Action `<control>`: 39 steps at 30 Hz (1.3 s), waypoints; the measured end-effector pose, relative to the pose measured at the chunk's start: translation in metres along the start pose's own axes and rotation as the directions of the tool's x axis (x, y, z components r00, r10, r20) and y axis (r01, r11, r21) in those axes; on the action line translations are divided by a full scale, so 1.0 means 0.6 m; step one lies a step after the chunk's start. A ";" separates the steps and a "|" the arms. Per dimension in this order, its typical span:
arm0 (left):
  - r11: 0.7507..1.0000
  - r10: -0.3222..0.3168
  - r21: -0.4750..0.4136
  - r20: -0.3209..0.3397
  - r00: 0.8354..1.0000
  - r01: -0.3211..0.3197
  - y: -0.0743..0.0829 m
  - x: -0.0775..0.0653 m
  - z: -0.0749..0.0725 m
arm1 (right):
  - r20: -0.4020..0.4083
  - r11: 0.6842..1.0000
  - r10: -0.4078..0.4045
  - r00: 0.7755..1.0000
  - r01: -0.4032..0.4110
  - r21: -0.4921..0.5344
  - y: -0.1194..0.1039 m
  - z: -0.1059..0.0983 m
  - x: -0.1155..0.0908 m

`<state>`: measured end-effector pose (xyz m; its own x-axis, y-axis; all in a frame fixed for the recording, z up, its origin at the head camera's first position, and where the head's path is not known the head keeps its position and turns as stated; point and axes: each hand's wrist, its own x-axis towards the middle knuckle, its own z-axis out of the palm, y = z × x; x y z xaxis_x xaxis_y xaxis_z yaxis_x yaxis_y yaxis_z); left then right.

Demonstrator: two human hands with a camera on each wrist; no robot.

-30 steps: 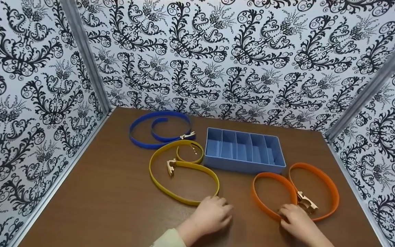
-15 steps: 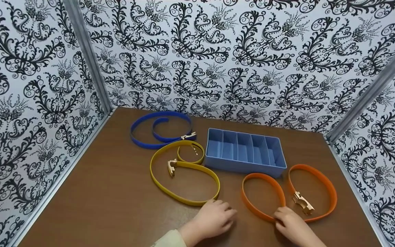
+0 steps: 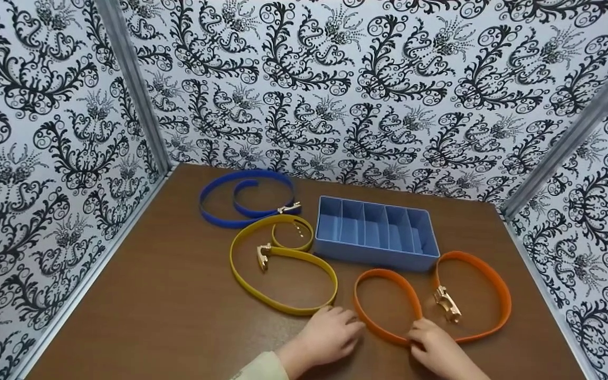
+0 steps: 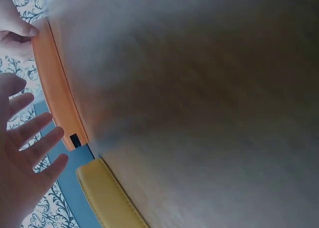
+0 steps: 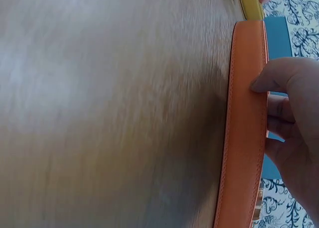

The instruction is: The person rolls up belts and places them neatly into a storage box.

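Note:
My right hand (image 3: 436,345) pinches an orange belt (image 3: 503,295), which stands on edge on the brown table in two loops. In the right wrist view the thumb lies on the belt's stitched face and the fingers are behind it. A gold buckle (image 3: 446,304) sits inside the right loop. My left hand (image 3: 330,335) is between the orange belt and a yellow belt (image 3: 283,307), at the yellow belt's near curve. Its fingers are spread and hold nothing in the left wrist view, close to the orange belt's slotted left end (image 4: 70,133).
A blue tray (image 3: 372,255) with several compartments stands behind the belts. A coiled blue belt (image 3: 230,224) lies at the back left. Patterned walls (image 3: 304,121) enclose the table (image 3: 140,295) at the back and sides.
My right hand has slid the orange belt leftward along the table, with its buckle and left loop shifting too. The left hand has moved slightly to the right.

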<state>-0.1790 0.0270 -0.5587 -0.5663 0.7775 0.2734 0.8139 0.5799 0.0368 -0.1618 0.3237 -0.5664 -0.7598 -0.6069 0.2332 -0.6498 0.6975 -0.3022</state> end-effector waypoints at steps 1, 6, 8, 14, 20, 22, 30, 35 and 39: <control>1.000 -0.003 -0.008 0.011 1.000 0.003 -0.001 0.000 0.001 | 0.011 1.000 0.001 1.000 -0.001 0.010 -0.001 0.000 0.001; 1.000 -0.013 -0.019 0.048 0.999 0.014 -0.006 -0.003 0.004 | 0.079 0.997 0.008 0.997 -0.014 0.072 -0.005 -0.001 0.009; 1.000 -0.010 -0.006 0.031 0.999 0.010 -0.008 -0.004 0.005 | 0.105 0.995 0.014 0.994 -0.024 0.094 -0.007 -0.001 0.011; 0.999 0.020 0.030 -0.032 0.999 -0.019 -0.015 -0.005 0.012 | 0.098 0.993 -0.020 0.995 0.009 0.115 -0.013 0.002 0.019; 0.998 0.068 -0.001 0.106 0.992 -0.069 -0.020 -0.011 0.015 | 0.075 0.993 -0.086 0.993 0.080 0.091 -0.021 0.011 0.030; 0.998 0.067 -0.003 0.125 0.990 -0.067 -0.022 -0.012 0.015 | 0.065 0.991 -0.099 0.993 0.092 0.092 -0.023 0.012 0.033; 0.999 0.052 0.002 0.120 0.991 -0.053 -0.030 -0.012 0.008 | -0.013 0.982 -0.171 0.985 0.171 0.085 -0.028 0.017 0.039; 0.998 0.045 -0.038 0.128 0.991 -0.040 -0.032 -0.018 0.014 | -0.063 0.982 -0.186 0.981 0.187 0.009 -0.030 0.021 0.039; 0.996 0.052 -0.074 0.132 0.990 -0.043 -0.034 -0.027 0.015 | -0.066 0.984 -0.176 0.982 0.175 -0.024 -0.030 0.022 0.038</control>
<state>-0.1877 0.0046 -0.5726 -0.5351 0.8322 0.1454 0.8448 0.5265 0.0959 -0.1670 0.2925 -0.5679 -0.6332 -0.6935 0.3436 -0.7729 0.5896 -0.2345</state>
